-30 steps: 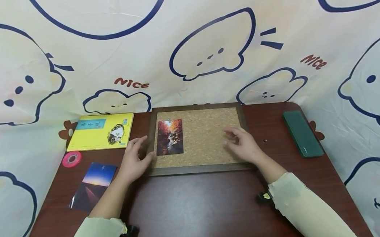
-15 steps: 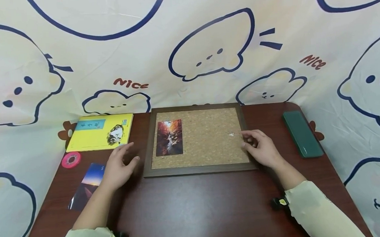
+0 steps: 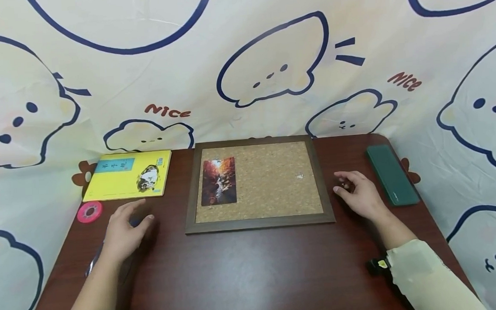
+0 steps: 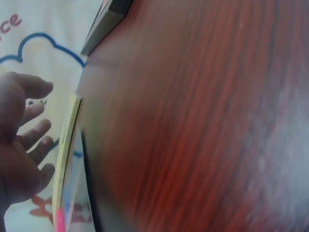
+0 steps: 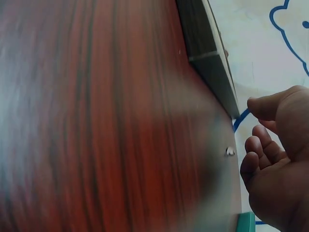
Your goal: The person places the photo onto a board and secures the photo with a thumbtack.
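Note:
In the head view a framed cork board (image 3: 271,186) lies at the back middle of the table. A photo of a red autumn stream (image 3: 218,181) is on its left part. A tiny silvery thing (image 3: 300,175), too small to identify, sits on the right part of the cork. My left hand (image 3: 122,234) hovers left of the board with relaxed, parted fingers; a second photo (image 3: 93,263) is mostly hidden beneath it. Right of the frame, my right hand (image 3: 359,195) hangs loosely curled, close to a small shiny bit (image 5: 230,151) on the tabletop. Neither hand visibly holds anything.
At the back left lies a yellow book (image 3: 125,176), with a pink tape roll (image 3: 90,212) in front of it. A green oblong case (image 3: 392,174) lies at the right edge. A patterned cloth wall (image 3: 267,120) closes off the back and sides.
Both hands have moved outward off the board, the left over the second photo, the right past the frame. The tiny silvery thing on the cork has come into view.

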`<state>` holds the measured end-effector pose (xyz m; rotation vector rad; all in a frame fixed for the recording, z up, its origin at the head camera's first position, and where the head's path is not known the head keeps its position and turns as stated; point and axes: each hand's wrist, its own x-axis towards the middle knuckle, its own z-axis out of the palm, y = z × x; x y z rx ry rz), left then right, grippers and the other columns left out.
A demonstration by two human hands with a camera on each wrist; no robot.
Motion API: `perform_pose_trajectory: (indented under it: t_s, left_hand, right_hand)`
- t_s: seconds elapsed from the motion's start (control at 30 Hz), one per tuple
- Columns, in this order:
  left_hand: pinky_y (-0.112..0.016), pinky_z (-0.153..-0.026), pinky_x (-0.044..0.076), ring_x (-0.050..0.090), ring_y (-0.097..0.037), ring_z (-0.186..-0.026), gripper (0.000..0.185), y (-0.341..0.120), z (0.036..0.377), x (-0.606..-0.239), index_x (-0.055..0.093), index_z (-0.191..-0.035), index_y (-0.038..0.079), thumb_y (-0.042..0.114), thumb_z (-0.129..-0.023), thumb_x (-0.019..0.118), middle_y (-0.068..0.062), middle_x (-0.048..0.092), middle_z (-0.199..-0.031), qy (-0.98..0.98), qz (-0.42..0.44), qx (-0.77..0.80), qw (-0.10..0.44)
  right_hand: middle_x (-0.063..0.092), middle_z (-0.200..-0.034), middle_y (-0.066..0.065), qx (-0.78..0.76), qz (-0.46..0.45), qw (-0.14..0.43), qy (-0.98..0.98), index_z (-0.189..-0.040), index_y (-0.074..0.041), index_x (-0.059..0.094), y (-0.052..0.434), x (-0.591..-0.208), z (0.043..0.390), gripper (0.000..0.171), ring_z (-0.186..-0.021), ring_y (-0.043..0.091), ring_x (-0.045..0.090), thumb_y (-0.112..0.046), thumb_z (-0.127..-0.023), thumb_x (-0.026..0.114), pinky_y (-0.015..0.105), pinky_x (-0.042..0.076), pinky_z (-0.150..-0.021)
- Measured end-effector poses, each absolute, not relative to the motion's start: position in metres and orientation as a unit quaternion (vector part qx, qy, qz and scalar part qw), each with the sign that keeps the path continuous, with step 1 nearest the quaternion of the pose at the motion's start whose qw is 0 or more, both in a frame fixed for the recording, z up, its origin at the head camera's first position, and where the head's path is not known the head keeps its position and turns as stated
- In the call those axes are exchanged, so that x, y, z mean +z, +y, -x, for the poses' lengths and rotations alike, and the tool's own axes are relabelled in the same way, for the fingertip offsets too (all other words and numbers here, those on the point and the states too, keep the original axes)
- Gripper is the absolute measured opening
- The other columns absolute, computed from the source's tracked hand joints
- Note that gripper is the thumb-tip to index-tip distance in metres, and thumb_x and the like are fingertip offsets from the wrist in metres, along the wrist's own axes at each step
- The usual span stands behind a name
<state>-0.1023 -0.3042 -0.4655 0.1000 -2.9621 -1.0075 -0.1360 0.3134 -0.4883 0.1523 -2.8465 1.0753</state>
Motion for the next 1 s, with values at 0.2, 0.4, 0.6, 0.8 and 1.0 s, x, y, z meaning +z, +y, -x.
perform_pose_trajectory:
  t_s: [0.2, 0.4, 0.6, 0.8, 1.0]
  left_hand:
    - [-0.074, -0.087, 0.03, 0.03, -0.053, -0.125, 0.067, -0.322, 0.099, -0.467, 0.046, -0.143, 0.01, 0.045, -0.09, 0.064, -0.026, 0.036, -0.143, -0.951, -0.058, -0.302, -0.012]
    - [-0.079, -0.088, 0.017, 0.024, -0.058, -0.125, 0.069, -0.336, 0.094, -0.471, 0.043, -0.144, 0.009, 0.044, -0.088, 0.065, -0.029, 0.032, -0.144, -0.955, -0.07, -0.287, -0.022]
    - [-0.077, -0.083, 0.025, 0.02, -0.058, -0.125, 0.078, -0.348, 0.087, -0.47, 0.039, -0.146, 0.008, 0.049, -0.086, 0.066, -0.031, 0.027, -0.145, -0.959, -0.099, -0.261, -0.042]
    - [-0.075, -0.077, 0.035, 0.016, -0.059, -0.124, 0.089, -0.355, 0.083, -0.47, 0.033, -0.148, 0.006, 0.051, -0.081, 0.071, -0.035, 0.02, -0.146, -0.961, -0.114, -0.241, -0.079]
    - [-0.075, -0.078, 0.037, 0.014, -0.06, -0.126, 0.096, -0.357, 0.082, -0.472, 0.03, -0.149, 0.003, 0.049, -0.078, 0.074, -0.037, 0.017, -0.145, -0.958, -0.129, -0.238, -0.099]
  right_hand:
    - [0.056, -0.11, 0.007, 0.32, -0.049, 0.054, -0.945, -0.128, -0.013, 0.061, 0.324, -0.49, 0.138, 0.039, -0.084, 0.017, 0.051, -0.02, -0.09, 0.068, 0.035, 0.043, -0.072]
    - [0.056, -0.111, 0.01, 0.291, -0.047, 0.047, -0.955, -0.127, -0.011, 0.061, 0.333, -0.492, 0.139, 0.038, -0.085, 0.021, 0.051, -0.018, -0.09, 0.067, 0.04, 0.042, -0.073]
    - [0.059, -0.11, 0.013, 0.271, -0.051, 0.044, -0.96, -0.124, -0.009, 0.063, 0.336, -0.49, 0.14, 0.035, -0.088, 0.026, 0.055, -0.019, -0.09, 0.067, 0.044, 0.044, -0.073]
    - [0.062, -0.106, 0.011, 0.259, -0.049, 0.039, -0.964, -0.121, -0.009, 0.065, 0.339, -0.49, 0.141, 0.034, -0.085, 0.025, 0.055, -0.021, -0.09, 0.068, 0.042, 0.044, -0.071]
    - [0.064, -0.098, 0.007, 0.255, -0.042, 0.027, -0.966, -0.117, -0.011, 0.068, 0.338, -0.489, 0.141, 0.029, -0.079, 0.021, 0.055, -0.022, -0.09, 0.069, 0.037, 0.043, -0.066]
